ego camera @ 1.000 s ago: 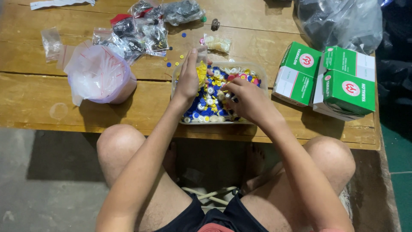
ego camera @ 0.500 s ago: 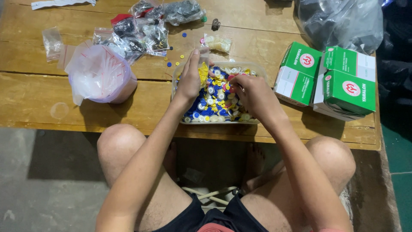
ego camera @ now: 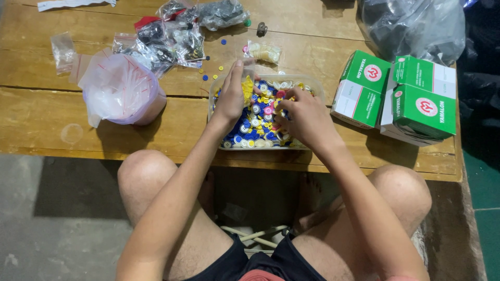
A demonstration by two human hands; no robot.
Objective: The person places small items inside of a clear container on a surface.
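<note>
Clear plastic tray (ego camera: pixel 319 89) of coloured buttons (ego camera: pixel 260 122) sits on the wooden table (ego camera: pixel 52 119). Left hand (ego camera: pixel 233 94) pinches yellow buttons; right hand (ego camera: pixel 303 115) digs in, its grip hidden

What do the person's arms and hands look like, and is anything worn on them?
Both arms are bare to the edge of the picture: no sleeves show. The left hand and the right hand wear no gloves, and no ring, watch or bracelet can be seen. The arms are slim. The fingers are uncovered.
</note>
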